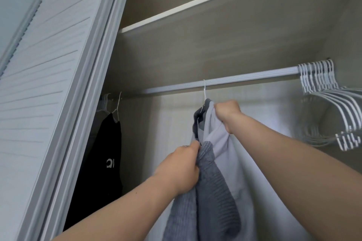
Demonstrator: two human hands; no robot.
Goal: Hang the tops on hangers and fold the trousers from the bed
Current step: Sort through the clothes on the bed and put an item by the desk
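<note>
Centre frame: grey top [231,162] on a white hanger [204,92] hooked over the rail [244,78]. L hand [180,170], lower centre, fingers curled tight on the top's ribbed dark fabric. R hand [228,115], fist clamped on its shoulder just below the hook. Black top [101,152] hangs at left; spare hangers [329,100] bunched far right.

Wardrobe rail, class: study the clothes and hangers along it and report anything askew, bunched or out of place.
The pale grey top on the middle hanger looks bunched, a darker ribbed knit crumpled against it, gripped by left hand and right hand. The black top hangs straight.
</note>
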